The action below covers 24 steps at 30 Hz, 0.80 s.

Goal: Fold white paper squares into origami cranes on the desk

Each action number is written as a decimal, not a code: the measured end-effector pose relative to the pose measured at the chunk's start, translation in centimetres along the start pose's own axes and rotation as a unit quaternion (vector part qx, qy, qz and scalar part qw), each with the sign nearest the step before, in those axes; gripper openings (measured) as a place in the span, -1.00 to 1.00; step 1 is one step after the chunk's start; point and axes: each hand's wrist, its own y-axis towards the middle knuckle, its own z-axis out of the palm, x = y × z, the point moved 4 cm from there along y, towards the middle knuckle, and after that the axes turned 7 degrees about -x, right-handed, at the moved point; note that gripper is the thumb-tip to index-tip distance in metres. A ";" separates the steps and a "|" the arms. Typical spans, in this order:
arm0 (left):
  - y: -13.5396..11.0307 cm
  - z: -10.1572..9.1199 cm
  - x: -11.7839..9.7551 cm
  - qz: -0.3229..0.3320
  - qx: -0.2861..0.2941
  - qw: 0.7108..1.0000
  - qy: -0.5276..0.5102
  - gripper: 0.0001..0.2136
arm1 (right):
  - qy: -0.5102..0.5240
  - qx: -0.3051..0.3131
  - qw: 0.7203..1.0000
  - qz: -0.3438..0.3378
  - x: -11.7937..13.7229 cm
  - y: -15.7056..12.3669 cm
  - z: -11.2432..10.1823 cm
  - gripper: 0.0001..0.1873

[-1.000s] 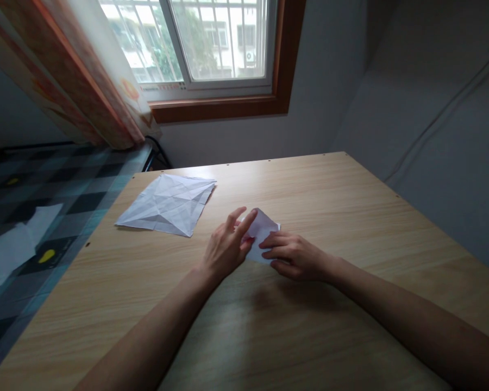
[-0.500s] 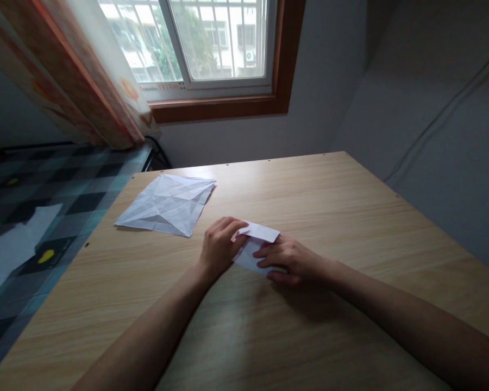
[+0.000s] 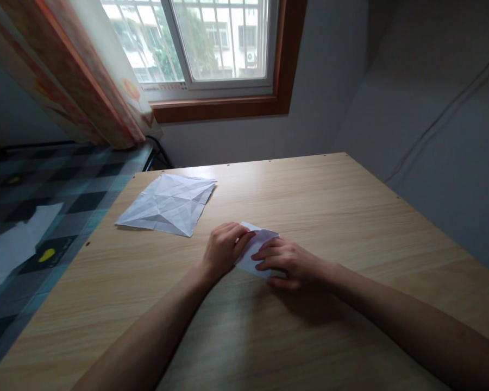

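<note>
A small piece of folded white paper (image 3: 250, 255) rests on the wooden table, between my two hands. My left hand (image 3: 225, 247) is closed on its upper left part, thumb on the near side of the top edge and fingers curled over the far side. My right hand (image 3: 288, 263) holds the paper's right side, its fingers bent across the surface and the thumb low by the near corner. The fingers hide parts of the paper's edges. Farther left lies a creased white paper square (image 3: 169, 203), untouched.
The light wooden table (image 3: 330, 212) reaches toward the wall under a barred window (image 3: 224, 43). At left, a bed with a checked cover (image 3: 77, 203) carries loose white paper (image 3: 14, 250). An orange patterned curtain (image 3: 77, 70) hangs above it.
The flap along the paper's top edge, which leaned toward me, now stands up and tips away. My left hand has shifted slightly toward me and right; my right hand has hardly moved.
</note>
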 end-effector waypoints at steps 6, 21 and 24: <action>0.0 -0.1 0.9 -0.093 -0.017 0.995 0.020 -0.62 | -0.001 0.015 1.000 -0.009 0.2 0.1 0.1 -0.71; -0.8 0.9 -2.3 0.181 0.141 0.973 0.002 -0.84 | -0.197 -0.049 0.964 0.171 0.0 0.4 -0.3 -0.59; -0.9 1.5 -2.0 0.161 0.183 0.970 0.006 -0.82 | -0.228 -0.035 0.964 0.131 0.3 0.7 -0.8 -0.61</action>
